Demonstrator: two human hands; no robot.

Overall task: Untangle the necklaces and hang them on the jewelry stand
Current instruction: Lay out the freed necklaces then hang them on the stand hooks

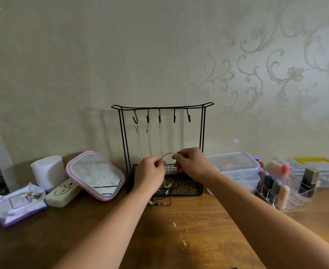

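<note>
In front of the stand, at mid-height: the dark cord necklace (167, 154) is held up between both hands, well above the table.
Cord, upper span: arches left to right between the two pinches; its long axis here runs roughly level, parallel to the hook bar.
Cord, lower part: drops from the right hand toward the beads (159, 204) lying on the table (198, 220), so that end points down and toward the viewer.
Left hand (150, 171): fingertips closed in a pinch on the cord's left portion.
Right hand (191, 164): fingertips pinched together on the cord near its end.
Likely reason for hold: spreading the cord opens a loop to slip over a hook.
Jewelry stand (162, 148): upright against the wall; three silver chains (160, 138) hang from the left hooks, two right hooks (181, 115) are free.
Wire basket (189, 188): forms the stand's base; tangled pieces lie inside.
Surroundings: pink-rimmed mirror (95, 174) to the left, plastic containers (235, 167) to the right.
</note>
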